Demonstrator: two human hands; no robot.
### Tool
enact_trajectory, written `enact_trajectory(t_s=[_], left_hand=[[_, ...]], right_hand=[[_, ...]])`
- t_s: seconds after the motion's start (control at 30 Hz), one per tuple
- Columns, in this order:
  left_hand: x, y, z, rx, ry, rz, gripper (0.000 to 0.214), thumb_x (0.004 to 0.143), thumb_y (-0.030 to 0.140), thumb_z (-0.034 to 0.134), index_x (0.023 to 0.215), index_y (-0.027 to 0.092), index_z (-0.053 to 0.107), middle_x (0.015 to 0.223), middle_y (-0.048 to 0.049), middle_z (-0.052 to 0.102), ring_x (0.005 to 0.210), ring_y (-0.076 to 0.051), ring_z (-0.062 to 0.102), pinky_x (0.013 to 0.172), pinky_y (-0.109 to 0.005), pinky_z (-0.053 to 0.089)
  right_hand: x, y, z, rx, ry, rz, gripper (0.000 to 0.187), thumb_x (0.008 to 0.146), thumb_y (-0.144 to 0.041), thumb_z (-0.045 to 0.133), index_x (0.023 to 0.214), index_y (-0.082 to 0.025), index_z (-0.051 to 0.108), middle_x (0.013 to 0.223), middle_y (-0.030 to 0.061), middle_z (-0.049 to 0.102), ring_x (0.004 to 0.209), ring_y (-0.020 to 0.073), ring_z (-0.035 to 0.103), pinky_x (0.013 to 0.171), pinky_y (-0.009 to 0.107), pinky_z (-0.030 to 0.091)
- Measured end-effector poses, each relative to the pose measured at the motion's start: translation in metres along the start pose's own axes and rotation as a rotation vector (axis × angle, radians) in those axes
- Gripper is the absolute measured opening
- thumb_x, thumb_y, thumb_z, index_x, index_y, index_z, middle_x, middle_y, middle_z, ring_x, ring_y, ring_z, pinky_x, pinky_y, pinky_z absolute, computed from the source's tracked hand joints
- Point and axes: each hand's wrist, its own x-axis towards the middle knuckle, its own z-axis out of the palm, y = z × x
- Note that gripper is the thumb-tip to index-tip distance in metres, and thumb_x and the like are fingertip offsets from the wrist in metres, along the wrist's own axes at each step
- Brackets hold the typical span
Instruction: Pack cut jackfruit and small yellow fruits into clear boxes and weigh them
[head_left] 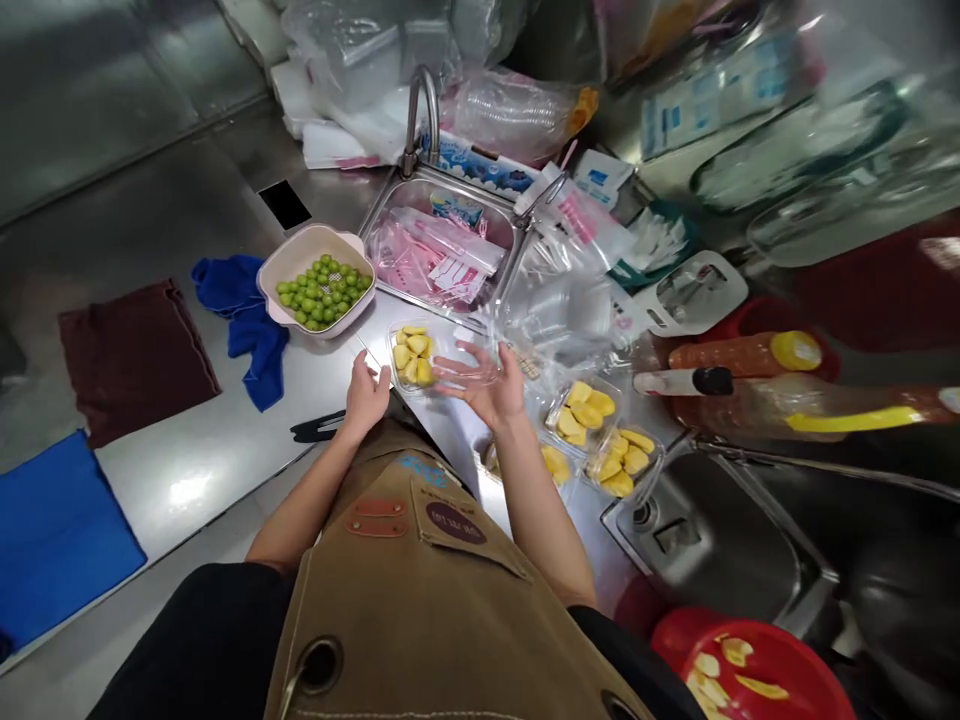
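A clear plastic box (pixel 412 357) of yellow fruit pieces stands on the steel counter (pixel 225 420) right in front of me. My left hand (pixel 366 395) is at the box's left rim, its fingers curled against the edge. My right hand (pixel 487 385) is just to the right, thumb and fingers spread around the box's clear lid (pixel 465 370), which stands up from the box. Further right are several similar boxes of yellow pieces, such as one (pixel 583 415) and another (pixel 622 462).
A pink colander (pixel 322 290) of green fruit stands beyond my left hand, beside a blue towel (pixel 244 325). A black-handled knife (pixel 319 428) lies near my left hand. There are sinks (pixel 442 240) (pixel 705 530) at back and right, and a red basin (pixel 750 670) of yellow scraps at lower right.
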Motion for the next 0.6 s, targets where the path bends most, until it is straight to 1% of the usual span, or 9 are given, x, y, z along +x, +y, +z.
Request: enact_trajectory(t_s=[0.07,0.13,0.2,0.27,0.33,0.4,0.47,0.53,0.6], left_hand=[[0.025,0.014,-0.002,-0.134,-0.073,0.053,0.059,0.107,0.045,0.065,0.159,0.023,0.048,0.119,-0.0092,0.07,0.09,-0.018,0.072,0.078,-0.031,0.061],[0.052,0.031,0.003,-0.227,-0.184,0.06,0.048,0.109,0.044,0.06,0.152,0.023,0.053,0.109,-0.0062,0.07,0.08,-0.016,0.069,0.069,-0.027,0.056],[0.074,0.047,0.013,-0.177,-0.205,0.088,0.034,0.109,0.038,0.06,0.137,0.02,0.062,0.093,-0.0028,0.068,0.071,-0.016,0.064,0.066,-0.026,0.053],[0.087,0.057,0.022,-0.008,-0.147,0.161,0.02,0.108,0.033,0.061,0.118,0.017,0.068,0.088,-0.0033,0.069,0.076,-0.018,0.065,0.075,-0.028,0.054],[0.093,0.061,0.028,0.15,-0.099,0.225,0.016,0.108,0.029,0.06,0.107,0.017,0.07,0.092,-0.0073,0.071,0.089,-0.022,0.069,0.088,-0.032,0.054],[0.095,0.06,0.033,0.26,-0.062,0.264,0.016,0.108,0.029,0.061,0.106,0.017,0.072,0.103,-0.0125,0.073,0.102,-0.027,0.07,0.099,-0.036,0.053],[0.096,0.056,0.035,0.315,-0.016,0.267,0.018,0.106,0.029,0.064,0.116,0.018,0.073,0.121,-0.0171,0.071,0.113,-0.031,0.07,0.104,-0.039,0.051],[0.098,0.051,0.037,0.34,0.001,0.232,0.023,0.106,0.029,0.064,0.124,0.018,0.071,0.131,-0.019,0.069,0.116,-0.031,0.07,0.104,-0.039,0.05],[0.102,0.048,0.04,0.331,-0.041,0.189,0.02,0.109,0.03,0.059,0.118,0.017,0.072,0.121,-0.017,0.073,0.108,-0.029,0.072,0.099,-0.037,0.05]], right_hand=[[0.0,0.016,0.016,0.242,-0.227,0.135,0.075,0.098,-0.087,0.041,0.131,-0.024,0.065,0.113,0.0169,0.083,0.104,0.0358,0.081,0.09,0.059,0.067],[0.007,0.026,0.026,0.151,-0.251,0.197,0.07,0.102,-0.081,0.039,0.128,-0.022,0.067,0.113,0.0181,0.084,0.102,0.0359,0.083,0.084,0.056,0.069],[0.016,0.033,0.028,-0.139,-0.075,0.151,0.063,0.106,-0.074,0.04,0.121,-0.021,0.069,0.105,0.0169,0.084,0.093,0.034,0.084,0.073,0.047,0.068],[0.024,0.039,0.026,-0.413,0.166,0.05,0.052,0.107,-0.066,0.049,0.113,-0.02,0.072,0.092,0.0133,0.082,0.083,0.0315,0.082,0.067,0.04,0.065],[0.03,0.045,0.021,-0.554,0.334,-0.036,0.04,0.105,-0.056,0.059,0.11,-0.019,0.075,0.084,0.0111,0.078,0.086,0.0317,0.081,0.075,0.04,0.064],[0.034,0.051,0.017,-0.625,0.429,-0.093,0.035,0.103,-0.047,0.065,0.115,-0.017,0.079,0.094,0.014,0.079,0.106,0.0349,0.079,0.096,0.044,0.062],[0.036,0.056,0.015,-0.786,0.506,-0.135,0.039,0.103,-0.042,0.064,0.127,-0.016,0.08,0.115,0.019,0.079,0.123,0.0374,0.074,0.11,0.048,0.056],[0.038,0.06,0.014,-0.966,0.537,-0.141,0.045,0.106,-0.04,0.059,0.138,-0.014,0.078,0.126,0.0223,0.078,0.125,0.0386,0.073,0.113,0.049,0.053],[0.04,0.063,0.015,-1.066,0.536,-0.129,0.048,0.11,-0.039,0.053,0.143,-0.013,0.076,0.126,0.0227,0.08,0.122,0.0382,0.074,0.111,0.048,0.054]])
